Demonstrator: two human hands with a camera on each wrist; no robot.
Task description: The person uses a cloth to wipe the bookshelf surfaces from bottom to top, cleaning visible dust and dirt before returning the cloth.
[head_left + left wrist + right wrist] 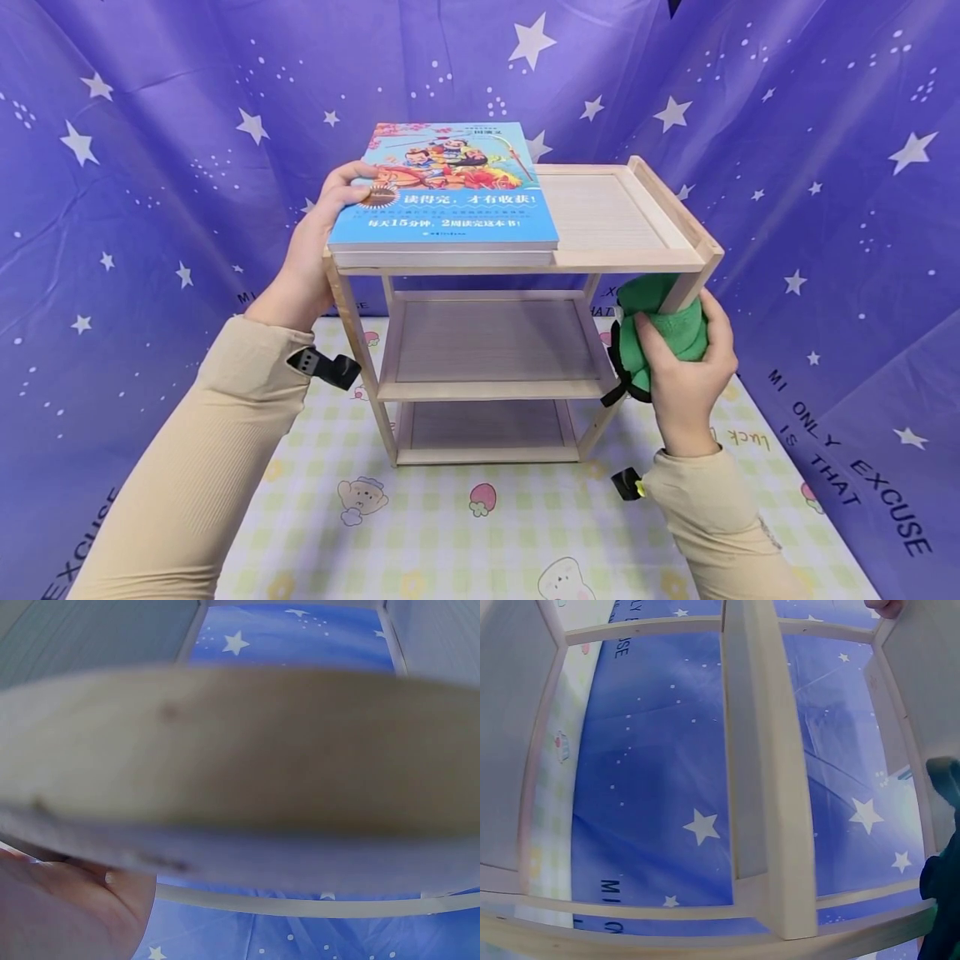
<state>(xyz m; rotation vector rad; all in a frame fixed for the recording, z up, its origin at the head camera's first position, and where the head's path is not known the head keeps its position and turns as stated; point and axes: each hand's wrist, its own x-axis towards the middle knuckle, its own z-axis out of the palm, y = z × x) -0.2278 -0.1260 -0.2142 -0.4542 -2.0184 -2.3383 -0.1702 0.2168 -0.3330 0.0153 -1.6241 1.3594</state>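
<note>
Beige sleeves (172, 467) run up from the near side toward the wooden shelf (487, 390), which stands upright with 3 tiers. With my left hand (311, 242) I grip the left edge of the blue book (450, 217), digits bent over onto its cover and palm low against the shelf's left end; whether I also clasp the wood there, I cannot tell. That book lies flat, cover up, on the left part of the shelf's top tier; its front side shows 2 layers. My right hand (693, 367) is closed around a green cloth (684, 333) with black trim, bunched about the shelf's right front post, just beneath the top tier. From my right wrist, only a dark edge of it shows beside the shelf's frame. Black straps (345, 371) jut from my 2 cuffs, 1 near the shelf's left front post and 1 in front of its lower right. Under the shelf spreads a checked tablecloth (420, 533); behind it hangs a purple curtain (225, 58) with white stars.
</note>
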